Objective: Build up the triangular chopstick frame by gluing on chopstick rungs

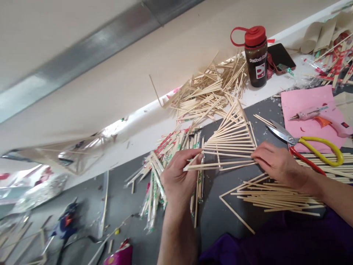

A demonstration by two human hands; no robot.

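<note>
A fan-shaped structure of wooden chopsticks (231,142), stacked in a twisting ladder, spans the space between both hands. My left hand (179,171) is closed on its left end, thumb and fingers pinching the sticks. At the opposite end, my right hand (275,162) pinches the chopstick tips; the exact contact is partly hidden by the fingers. Below the right hand lie loose bare chopsticks (278,198), with a few set in an angled outline. Scissors (298,140) with a red and a yellow handle rest just beyond that hand.
A large heap of bare chopsticks (212,88) lies against the wall beside a red-lidded bottle (256,59) and a phone (281,58). A pink glue gun (311,113) rests on pink paper (292,99). Wrapped chopsticks (154,187) lie by my left hand. Another glue gun (66,224) stands left.
</note>
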